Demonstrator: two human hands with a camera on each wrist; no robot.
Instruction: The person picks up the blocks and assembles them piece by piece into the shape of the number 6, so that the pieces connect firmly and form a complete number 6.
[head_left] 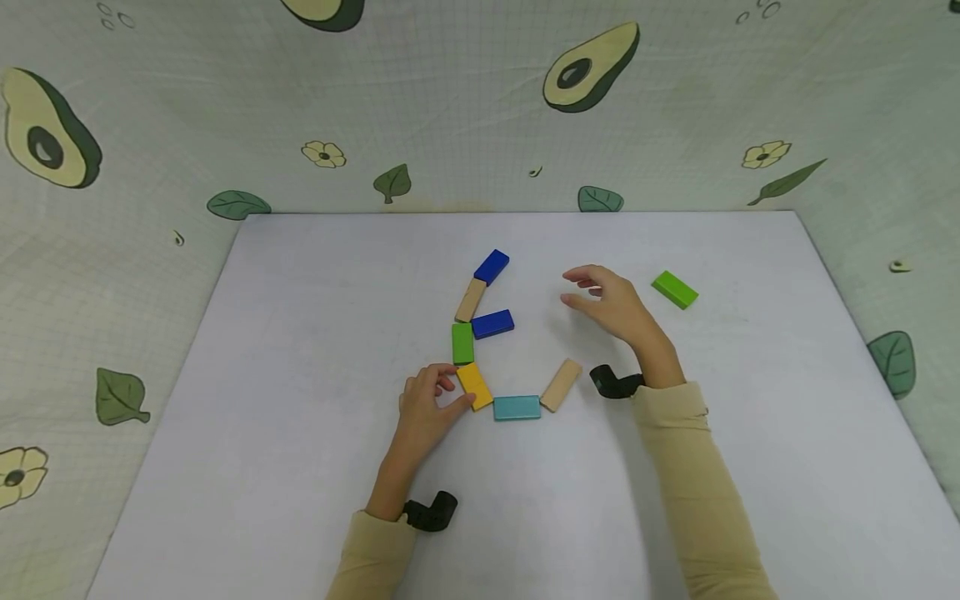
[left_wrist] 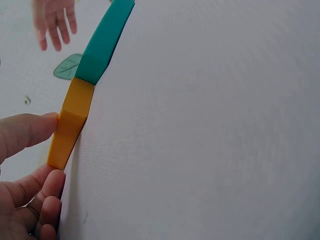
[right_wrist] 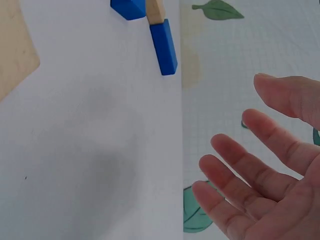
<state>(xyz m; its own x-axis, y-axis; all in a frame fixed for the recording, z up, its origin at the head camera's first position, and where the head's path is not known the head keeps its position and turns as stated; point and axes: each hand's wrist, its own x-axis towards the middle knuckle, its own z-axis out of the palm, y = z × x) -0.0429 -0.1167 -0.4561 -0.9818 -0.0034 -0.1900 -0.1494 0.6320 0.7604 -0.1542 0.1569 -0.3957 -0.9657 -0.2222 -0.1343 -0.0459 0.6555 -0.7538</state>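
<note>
On the white table, my left hand (head_left: 427, 412) pinches a yellow block (head_left: 475, 387) between thumb and fingers. In the left wrist view the thumb presses one face of that yellow block (left_wrist: 70, 120), with a fingertip at its end. A teal block (head_left: 517, 407) touches one end of it and a green block (head_left: 462, 343) meets the other. My right hand (head_left: 611, 304) hovers holding nothing, fingers apart, right of two dark blue blocks. Of these, the lower blue block (head_left: 492, 324) touches the green one; the upper blue block (head_left: 491, 267) ends the curved row.
A plain wooden block (head_left: 471, 300) joins the upper blue and green blocks. Another wooden block (head_left: 561, 385) slants up from the teal one. Apart from the row, a light green block (head_left: 675, 290) lies right of my right hand. Avocado-patterned cloth (head_left: 465, 108) surrounds the table.
</note>
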